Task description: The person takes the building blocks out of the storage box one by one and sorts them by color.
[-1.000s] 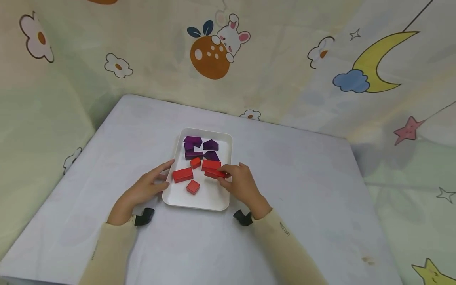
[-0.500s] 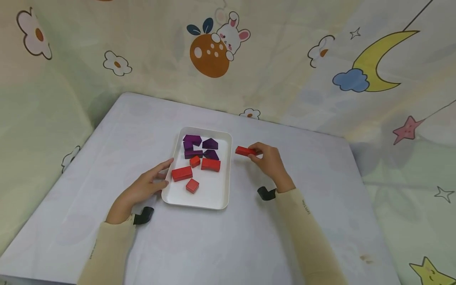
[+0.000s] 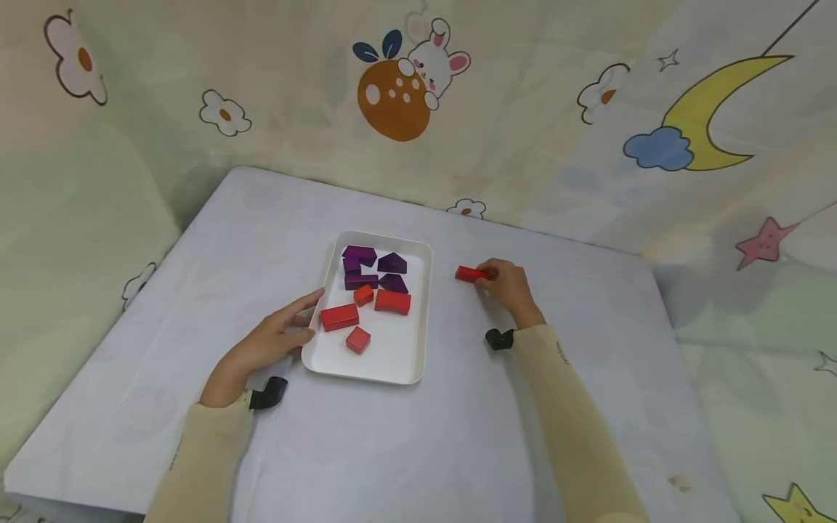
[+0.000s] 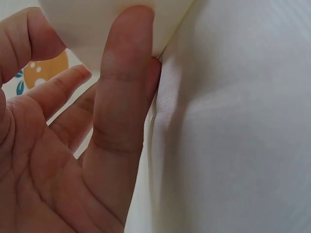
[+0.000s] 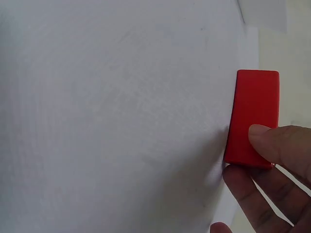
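To the right of the tray, my right hand (image 3: pixel 511 286) pinches one end of a red rectangular block (image 3: pixel 468 274) low over the table. In the right wrist view the thumb lies on the broad face of the red block (image 5: pixel 255 102), with fingers at its lower end. My left hand (image 3: pixel 264 344) rests against the left side of the white tray (image 3: pixel 366 374), fingers spread and fairly straight. The left wrist view shows its thumb (image 4: pixel 127 63) against the tray's outer wall. Inside the tray are a red long block (image 3: pixel 339 317), a red arch-like block (image 3: pixel 392 302) and a red cube (image 3: pixel 357 340).
A smaller red block (image 3: pixel 363 295) lies near the tray's middle. Several purple blocks (image 3: pixel 392 263) of mixed shapes fill its far end. A white cloth covers the table (image 3: pixel 366 450), and a cartoon-printed curtain (image 3: pixel 275 65) hangs behind it.
My right hand has lifted the red block out of the tray, carried it right and away from me, and lowered it toward the table. The left hand has stayed at the tray's side.
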`<state>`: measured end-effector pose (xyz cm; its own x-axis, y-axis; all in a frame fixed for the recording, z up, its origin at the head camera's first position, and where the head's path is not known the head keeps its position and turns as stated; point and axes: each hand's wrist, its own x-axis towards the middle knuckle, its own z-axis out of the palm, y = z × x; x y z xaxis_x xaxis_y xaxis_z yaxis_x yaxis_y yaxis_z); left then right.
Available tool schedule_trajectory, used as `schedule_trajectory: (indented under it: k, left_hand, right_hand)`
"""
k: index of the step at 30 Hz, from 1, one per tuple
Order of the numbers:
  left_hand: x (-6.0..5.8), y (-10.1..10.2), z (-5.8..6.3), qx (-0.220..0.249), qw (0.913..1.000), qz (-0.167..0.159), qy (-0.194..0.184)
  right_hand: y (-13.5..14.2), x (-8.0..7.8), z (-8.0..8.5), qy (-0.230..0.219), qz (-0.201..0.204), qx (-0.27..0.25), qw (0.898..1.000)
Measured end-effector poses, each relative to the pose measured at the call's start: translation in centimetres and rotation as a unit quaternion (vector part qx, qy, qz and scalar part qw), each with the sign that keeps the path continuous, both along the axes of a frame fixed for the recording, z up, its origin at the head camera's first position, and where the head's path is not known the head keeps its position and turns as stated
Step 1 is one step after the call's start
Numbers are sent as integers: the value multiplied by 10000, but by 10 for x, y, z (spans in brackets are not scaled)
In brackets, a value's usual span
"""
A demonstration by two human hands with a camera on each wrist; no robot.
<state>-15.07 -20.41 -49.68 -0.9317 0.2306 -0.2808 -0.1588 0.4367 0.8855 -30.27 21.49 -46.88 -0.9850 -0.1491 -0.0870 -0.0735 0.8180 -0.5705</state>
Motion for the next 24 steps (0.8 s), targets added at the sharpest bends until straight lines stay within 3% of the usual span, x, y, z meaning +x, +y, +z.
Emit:
schedule_trajectory:
  k: [6,11,19,24]
  left_hand:
    - [2,0,1,5,10000,-35,66]
    - [-1,0,0,67,9999,-67,98]
    - [-4,-2,0,67,9999,-70,93]
    - [-3,-2,-2,185,9997,-59,111]
  right_hand:
    - [-2,1,-2,-174,-31,-67,9998]
    - [-4,12,8,-20,11,89,10000]
    - [-39,62,36,601,567,-122,9965]
    - [-74,99,37,724,859,-309,9932]
